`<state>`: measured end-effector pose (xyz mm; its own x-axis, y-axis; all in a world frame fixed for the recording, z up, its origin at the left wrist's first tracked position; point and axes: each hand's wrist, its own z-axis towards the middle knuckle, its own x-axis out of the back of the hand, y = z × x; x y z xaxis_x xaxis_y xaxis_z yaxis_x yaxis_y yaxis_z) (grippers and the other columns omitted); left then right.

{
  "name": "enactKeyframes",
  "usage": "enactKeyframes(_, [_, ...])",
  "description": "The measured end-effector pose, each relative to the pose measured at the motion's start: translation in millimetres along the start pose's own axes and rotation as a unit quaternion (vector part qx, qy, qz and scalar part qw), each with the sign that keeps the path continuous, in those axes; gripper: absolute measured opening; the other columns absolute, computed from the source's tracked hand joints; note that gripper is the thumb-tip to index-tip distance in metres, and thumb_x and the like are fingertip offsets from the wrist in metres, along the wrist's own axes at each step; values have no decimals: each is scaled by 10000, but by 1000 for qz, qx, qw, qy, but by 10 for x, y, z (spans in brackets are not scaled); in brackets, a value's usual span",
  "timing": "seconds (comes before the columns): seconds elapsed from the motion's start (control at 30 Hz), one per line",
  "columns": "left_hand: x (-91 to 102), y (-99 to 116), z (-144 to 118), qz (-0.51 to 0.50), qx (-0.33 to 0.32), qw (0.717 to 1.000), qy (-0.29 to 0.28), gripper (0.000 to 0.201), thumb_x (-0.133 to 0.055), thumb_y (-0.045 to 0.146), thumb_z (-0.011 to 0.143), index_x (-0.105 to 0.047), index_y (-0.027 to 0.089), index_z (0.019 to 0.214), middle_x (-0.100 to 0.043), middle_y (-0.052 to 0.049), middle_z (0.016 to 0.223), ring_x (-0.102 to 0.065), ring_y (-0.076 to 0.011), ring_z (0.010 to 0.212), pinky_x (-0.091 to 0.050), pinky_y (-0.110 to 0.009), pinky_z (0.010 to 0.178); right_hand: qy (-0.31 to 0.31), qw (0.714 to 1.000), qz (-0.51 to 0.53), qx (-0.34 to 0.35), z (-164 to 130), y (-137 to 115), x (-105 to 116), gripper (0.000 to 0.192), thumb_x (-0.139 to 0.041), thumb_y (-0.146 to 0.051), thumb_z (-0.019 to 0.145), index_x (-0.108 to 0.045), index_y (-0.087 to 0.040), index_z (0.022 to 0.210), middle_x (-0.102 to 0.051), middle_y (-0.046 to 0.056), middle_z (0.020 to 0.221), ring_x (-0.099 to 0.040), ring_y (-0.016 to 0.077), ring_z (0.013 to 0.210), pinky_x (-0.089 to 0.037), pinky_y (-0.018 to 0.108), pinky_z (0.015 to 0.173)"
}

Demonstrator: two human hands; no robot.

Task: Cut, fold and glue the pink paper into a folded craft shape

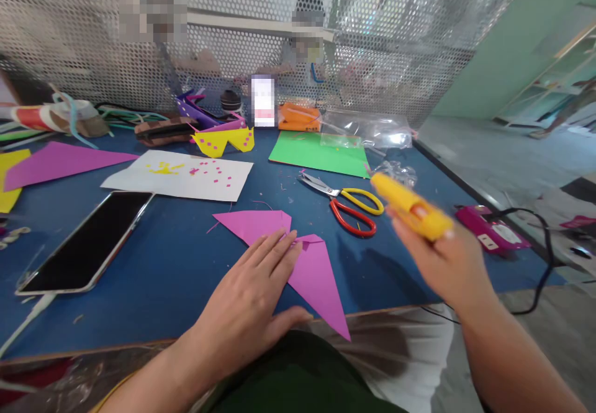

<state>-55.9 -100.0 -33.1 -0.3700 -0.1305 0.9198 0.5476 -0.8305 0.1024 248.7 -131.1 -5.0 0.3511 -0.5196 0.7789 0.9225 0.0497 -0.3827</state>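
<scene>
A: Where does the view look from?

B: From the person's head, forward and down over the near edge of the counter (153,289). There is only this one view, so nothing is shared with another.

A: How near is it?

B: Near. The hands fill the bottom: the left hand (251,307) at the centre, the right hand (447,264) raised closer to the lens, and probably for that reason blurred.

A: And how far does it reach?

B: Across the counter to the perforated screen (395,59) at the back. The floor (503,152) runs off to the right. Straight edges bend towards the rim of the frame.
</scene>
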Motion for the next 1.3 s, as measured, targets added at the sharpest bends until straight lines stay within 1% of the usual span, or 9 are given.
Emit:
enactKeyframes(0.1, [-12,-11,106,-23,11,1000,-4,591,-539,459,969,-456,128,1451,-532,-172,1473,-483,-311,1386,-458,-505,1125,-84,988,113,58,-401,-279,1,152,-584,-368,954,-634,-242,1023,-705,41,888,-663,187,716,-503,289,596])
enactKeyframes(0.27, [-28,-13,192,-60,20,998,7,455,-521,356,977,-541,139,1376,-627,-154,1369,-591,-295,1271,-521,-492,1061,-116,983,104,93,-636,-425,-87,131,-575,-315,950,-590,-235,1052,-704,62,988,-682,230,882,-555,353,715])
enactKeyframes(0.4, [-20,-30,235,-53,42,997,22,372,-472,302,996,-591,126,1300,-686,-147,1272,-660,-272,1156,-561,-454,993,-129,981,65,129,-657,-398,-141,209,-574,-259,912,-580,-194,1112,-691,104,1052,-655,278,981,-543,419,801])
enactKeyframes(0.53, [45,-86,369,-50,47,998,-9,285,-457,240,995,-655,154,1180,-741,-95,1122,-703,-244,1003,-589,-391,845,-135,979,53,145,-652,-415,-152,233,-561,-267,904,-574,-181,1120,-684,122,1070,-636,287,1013,-523,408,825])
enactKeyframes(0.67, [58,-138,530,-47,51,996,-48,198,-524,226,965,-714,190,1008,-745,-36,925,-694,-218,830,-530,-325,661,-133,980,52,142,-632,-471,-172,211,-492,-264,915,-568,-186,1097,-688,113,1032,-639,276,971,-509,380,783])
enactKeyframes(0.73, [12,-158,573,-46,56,997,-42,193,-543,236,959,-732,194,955,-736,-29,871,-681,-206,786,-490,-306,618,-129,979,53,146,-617,-493,-184,195,-451,-216,892,-567,-185,1045,-683,113,1005,-638,276,949,-507,390,785])
enactKeyframes(0.93, [-144,-226,575,-80,78,994,-1,233,-534,260,977,-754,213,917,-739,-18,853,-670,-170,781,-471,-279,646,-126,974,32,184,-555,-503,-183,180,-425,-175,870,-571,-175,975,-686,103,927,-643,257,858,-513,384,744])
enactKeyframes(1.13, [-124,-279,582,-175,106,979,17,177,-580,219,955,-757,214,946,-759,14,870,-688,-118,769,-488,-218,669,-110,976,11,186,-503,-533,-181,226,-377,-274,1008,-576,-176,964,-698,76,907,-657,230,865,-503,344,734])
enactKeyframes(1.3, [-111,-296,596,-226,146,963,3,155,-614,242,942,-769,243,954,-772,39,868,-704,-108,777,-495,-197,667,-98,974,3,202,-460,-586,-194,340,-312,-349,1059,-579,-169,950,-692,63,872,-647,205,849,-481,322,734])
